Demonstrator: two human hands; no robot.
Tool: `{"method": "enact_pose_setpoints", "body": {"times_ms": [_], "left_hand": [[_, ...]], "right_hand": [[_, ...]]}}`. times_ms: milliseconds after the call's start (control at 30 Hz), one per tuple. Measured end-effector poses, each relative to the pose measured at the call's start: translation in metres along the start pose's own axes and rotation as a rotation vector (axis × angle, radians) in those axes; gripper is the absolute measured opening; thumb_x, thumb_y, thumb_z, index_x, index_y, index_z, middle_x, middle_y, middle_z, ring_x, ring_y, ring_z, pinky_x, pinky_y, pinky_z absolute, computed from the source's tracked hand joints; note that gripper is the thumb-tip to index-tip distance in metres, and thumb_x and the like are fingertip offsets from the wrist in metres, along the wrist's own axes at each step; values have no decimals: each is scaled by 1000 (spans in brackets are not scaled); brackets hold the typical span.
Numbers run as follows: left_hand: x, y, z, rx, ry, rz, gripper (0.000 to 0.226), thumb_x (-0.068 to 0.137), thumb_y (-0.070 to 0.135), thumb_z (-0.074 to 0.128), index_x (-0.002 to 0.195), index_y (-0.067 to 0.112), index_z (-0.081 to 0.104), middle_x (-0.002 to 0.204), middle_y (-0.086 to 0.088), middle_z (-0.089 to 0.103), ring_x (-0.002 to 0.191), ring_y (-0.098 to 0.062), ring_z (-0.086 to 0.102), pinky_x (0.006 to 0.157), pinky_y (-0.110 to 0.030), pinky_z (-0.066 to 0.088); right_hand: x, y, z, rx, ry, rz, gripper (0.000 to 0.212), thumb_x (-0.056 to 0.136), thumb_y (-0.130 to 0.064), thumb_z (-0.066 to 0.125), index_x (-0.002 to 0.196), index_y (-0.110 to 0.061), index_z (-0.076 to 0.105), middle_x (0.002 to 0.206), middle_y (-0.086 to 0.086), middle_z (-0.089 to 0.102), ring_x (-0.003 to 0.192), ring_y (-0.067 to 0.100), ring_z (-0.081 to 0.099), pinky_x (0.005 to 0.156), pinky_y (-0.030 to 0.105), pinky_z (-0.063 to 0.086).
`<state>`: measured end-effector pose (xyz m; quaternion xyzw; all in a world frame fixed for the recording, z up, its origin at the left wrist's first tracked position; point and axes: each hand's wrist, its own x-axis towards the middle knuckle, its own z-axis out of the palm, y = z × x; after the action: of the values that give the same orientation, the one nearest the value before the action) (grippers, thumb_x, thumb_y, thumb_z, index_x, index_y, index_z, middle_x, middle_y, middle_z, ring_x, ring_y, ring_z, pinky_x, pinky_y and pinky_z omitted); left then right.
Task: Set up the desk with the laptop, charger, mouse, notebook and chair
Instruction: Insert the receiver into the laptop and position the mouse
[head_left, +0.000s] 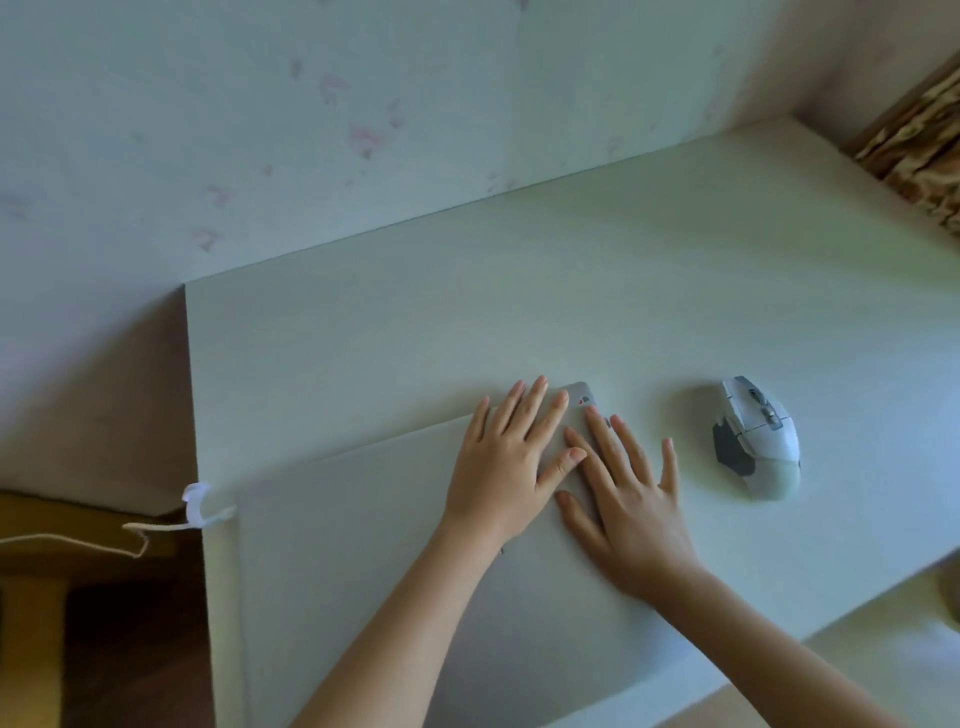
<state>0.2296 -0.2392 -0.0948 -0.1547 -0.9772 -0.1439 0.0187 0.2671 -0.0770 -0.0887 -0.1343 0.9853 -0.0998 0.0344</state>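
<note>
Head view showed both hands flat, fingers spread, left hand (506, 457) and right hand (626, 499) pressing the closed laptop (363, 519) at the desk's (519, 312) six o'clock edge. Mouse (756, 439) sat at three o'clock, cable (195, 512) at nine; notebook and chair were unseen, probably still to place.

— How's the light where you are?

— Dim and flat, with a greenish cast. My left hand (506, 457) and right hand (621, 499) throw only faint shadows on the desk (571, 291).

— Sharp?

— Soft all over. The mouse (756, 439) has a soft shadow on its left, and the edges bend.
</note>
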Motion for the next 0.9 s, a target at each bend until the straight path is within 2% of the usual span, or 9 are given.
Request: {"method": "enact_pose_setpoints", "body": {"times_ms": [133, 300, 500, 633, 733, 900], "left_hand": [[-17, 2, -4, -63, 8, -77, 56, 90, 48, 39, 139, 23, 48, 150, -3, 41, 138, -24, 39, 109, -47, 36], [-64, 1, -11, -104, 24, -127, 54, 87, 46, 41, 136, 28, 52, 149, -3, 42, 136, -23, 41, 109, -48, 33], [-125, -13, -19, -113, 60, -157, 52, 88, 47, 44, 133, 24, 55, 147, -4, 45, 134, -23, 43, 109, -45, 34], [-165, -24, -26, -181, 73, -221, 57, 88, 52, 40, 138, 26, 49, 152, -1, 39, 140, -22, 35, 113, -44, 29], [-183, -31, -35, -220, 42, -267, 58, 91, 51, 47, 143, 27, 41, 157, 2, 27, 145, -19, 22, 117, -43, 21], [-201, -34, -50, -258, -74, -277, 66, 93, 50, 51, 150, 29, 26, 161, 5, 7, 148, -17, 3, 120, -41, 5]], "right_hand": [[0, -4, -2, -8, -17, 20, 63, 91, -57, 21, 144, -26, 30, 159, 0, 14, 145, 23, 16, 111, 61, 10], [-11, -22, 0, -21, -32, 51, 62, 92, -58, 23, 144, -25, 32, 157, 11, 18, 144, 28, 15, 113, 58, 9], [-36, -60, 3, -7, 8, 67, 57, 91, -49, 31, 138, -20, 42, 149, 22, 32, 136, 38, 31, 109, 55, 24], [-55, -85, 6, -18, -28, 43, 56, 90, -48, 32, 136, -17, 44, 145, 25, 36, 132, 43, 36, 105, 57, 33], [-67, -99, 7, -19, -55, 17, 58, 89, -48, 33, 135, -15, 46, 144, 25, 39, 130, 44, 39, 100, 58, 37], [-80, -106, 2, -55, -138, -31, 66, 89, -54, 25, 140, -15, 40, 150, 17, 32, 135, 40, 31, 104, 56, 34]]}}
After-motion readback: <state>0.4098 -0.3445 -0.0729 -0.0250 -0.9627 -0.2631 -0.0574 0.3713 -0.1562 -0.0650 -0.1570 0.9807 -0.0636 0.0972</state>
